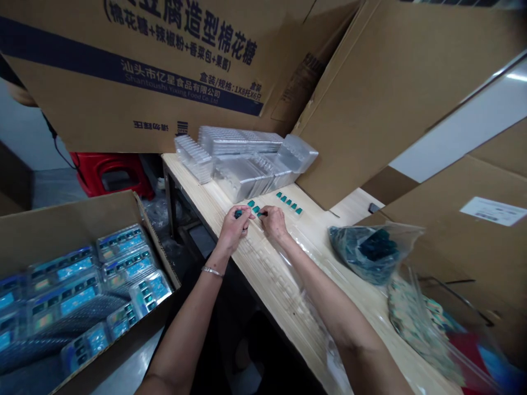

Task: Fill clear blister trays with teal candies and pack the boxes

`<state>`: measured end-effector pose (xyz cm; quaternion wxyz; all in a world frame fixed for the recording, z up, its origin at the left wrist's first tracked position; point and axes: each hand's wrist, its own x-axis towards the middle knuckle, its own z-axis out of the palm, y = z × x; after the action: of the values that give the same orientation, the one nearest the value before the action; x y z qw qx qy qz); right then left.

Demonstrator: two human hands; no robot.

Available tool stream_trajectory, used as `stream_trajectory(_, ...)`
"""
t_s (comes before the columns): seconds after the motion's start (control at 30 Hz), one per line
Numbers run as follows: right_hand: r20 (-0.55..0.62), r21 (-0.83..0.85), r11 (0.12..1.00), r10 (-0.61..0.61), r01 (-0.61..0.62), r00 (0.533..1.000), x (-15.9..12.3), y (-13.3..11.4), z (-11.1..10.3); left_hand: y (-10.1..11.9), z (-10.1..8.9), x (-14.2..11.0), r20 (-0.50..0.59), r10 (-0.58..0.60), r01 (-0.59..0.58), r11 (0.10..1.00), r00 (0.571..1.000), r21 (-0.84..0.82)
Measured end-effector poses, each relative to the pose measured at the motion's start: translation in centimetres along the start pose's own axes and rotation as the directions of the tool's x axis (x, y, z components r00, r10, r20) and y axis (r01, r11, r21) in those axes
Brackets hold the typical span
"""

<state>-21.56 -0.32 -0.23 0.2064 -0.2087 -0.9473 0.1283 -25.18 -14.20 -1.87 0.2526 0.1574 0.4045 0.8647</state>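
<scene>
My left hand (pixel 233 229) and my right hand (pixel 274 222) work close together over a clear plastic blister tray (pixel 272 216) on a pale wooden table (pixel 193 186). A small teal piece (pixel 237 214) is pinched in my left fingertips. My right fingertips pinch another teal piece (pixel 259 214). A row of similar teal pieces (pixel 288 203) sits in the tray's cavities beyond my right hand. Part of the tray is hidden by my hands.
Stacked clear trays (pixel 242 159) stand at the table's far end. A bag of dark teal pieces (pixel 370 252) lies to the right, near a patterned bag (pixel 420 329). An open carton of blister packs (pixel 82 285) stands left, past the table edge. Large cardboard boxes (pixel 140 71) loom overhead.
</scene>
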Motion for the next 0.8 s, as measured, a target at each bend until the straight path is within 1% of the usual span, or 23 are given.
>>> stream_trajectory(0.07, 0.031, 0.022, 1.000, 0.010, -0.011, 0.999, 0.1, 0.2, -0.5, 0.3, 0.0, -0.1, 0.009, 0.007, -0.007, 0.999, 1.000, -0.045)
stream_trajectory(0.17, -0.011, 0.109, 0.994, -0.009, 0.010, 1.000, -0.5, -0.2, -1.9, 1.0, 0.0, -0.3, 0.028, -0.013, 0.017, 0.986, 1.000, -0.167)
stream_trajectory(0.27, -0.064, 0.302, 0.945, -0.109, 0.124, 0.992, -2.1, -1.8, -3.6, 1.6, 0.1, -0.4, 0.026, -0.059, 0.064, 0.955, 0.998, -0.288)
stream_trajectory(0.33, -0.051, 0.406, 0.892, -0.196, 0.199, 0.979, -3.7, -3.3, -4.4, 1.8, 0.4, -0.6, 0.006, -0.083, 0.079, 0.928, 0.997, -0.365)
stream_trajectory(0.37, -0.028, 0.443, 0.871, -0.225, 0.214, 0.974, -4.4, -4.0, -4.6, 1.8, 0.5, -0.7, -0.006, -0.097, 0.086, 0.911, 0.995, -0.403)
stream_trajectory(0.4, 0.006, 0.477, 0.854, -0.239, 0.208, 0.971, -5.0, -4.6, -4.7, 1.8, 0.7, -0.7, -0.018, -0.114, 0.095, 0.893, 0.993, -0.440)
stream_trajectory(0.47, 0.078, 0.578, 0.805, -0.221, 0.136, 0.972, -5.8, -5.4, -4.6, 1.7, 0.9, -0.9, -0.047, -0.153, 0.108, 0.854, 0.987, -0.510)
stream_trajectory(0.57, 0.158, 0.761, 0.648, -0.141, -0.030, 0.977, -6.1, -5.7, -4.3, 1.7, 1.2, -1.0, -0.044, -0.183, 0.122, 0.798, 0.982, -0.590)
stream_trajectory(0.63, 0.190, 0.830, 0.550, -0.112, -0.098, 0.975, -5.9, -5.4, -4.2, 1.8, 1.3, -1.0, -0.019, -0.183, 0.132, 0.773, 0.983, -0.620)
stream_trajectory(0.67, 0.197, 0.844, 0.523, -0.097, -0.119, 0.976, -5.8, -5.2, -4.2, 1.8, 1.3, -1.0, -0.003, -0.185, 0.142, 0.764, 0.983, -0.629)
stream_trajectory(0.8, 0.169, 0.869, 0.473, -0.013, -0.143, 0.985, -5.6, -4.4, -4.0, 1.6, 1.6, -1.0, 0.046, -0.203, 0.183, 0.739, 0.978, -0.648)
